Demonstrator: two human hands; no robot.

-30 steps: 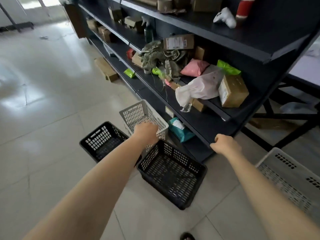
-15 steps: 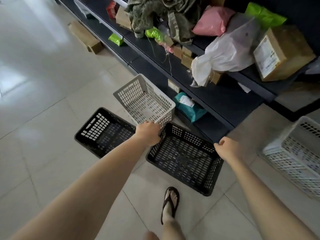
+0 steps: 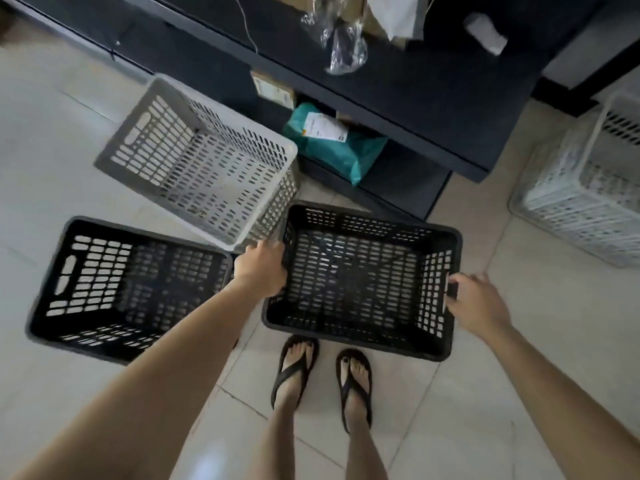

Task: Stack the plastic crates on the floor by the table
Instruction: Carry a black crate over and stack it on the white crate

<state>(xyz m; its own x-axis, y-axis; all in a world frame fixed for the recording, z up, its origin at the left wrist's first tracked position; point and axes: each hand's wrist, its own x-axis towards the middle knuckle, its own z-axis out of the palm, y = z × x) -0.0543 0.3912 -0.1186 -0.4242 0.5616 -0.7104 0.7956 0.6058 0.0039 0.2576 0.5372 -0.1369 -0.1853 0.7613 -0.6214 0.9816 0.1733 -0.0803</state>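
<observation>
Three slotted plastic crates sit on the tiled floor in front of me. A black crate (image 3: 363,282) is in the middle, just ahead of my feet. My left hand (image 3: 261,271) grips its left rim, fingers curled over the edge. At the right end my right hand (image 3: 474,299) has its fingertips in the crate's handle slot. A second black crate (image 3: 121,289) lies to the left. A grey crate (image 3: 201,164) stands behind, its near corner touching the middle crate.
A dark shelf unit (image 3: 433,109) runs along the far side, with a teal parcel (image 3: 332,140) on its bottom level. A white crate (image 3: 588,188) stands at the right edge. My feet in black sandals (image 3: 322,379) are close behind the middle crate.
I have stepped closer and the view has tipped down. My left hand moved from the grey crate's corner to the middle black crate's left rim. My right hand reached its right handle.
</observation>
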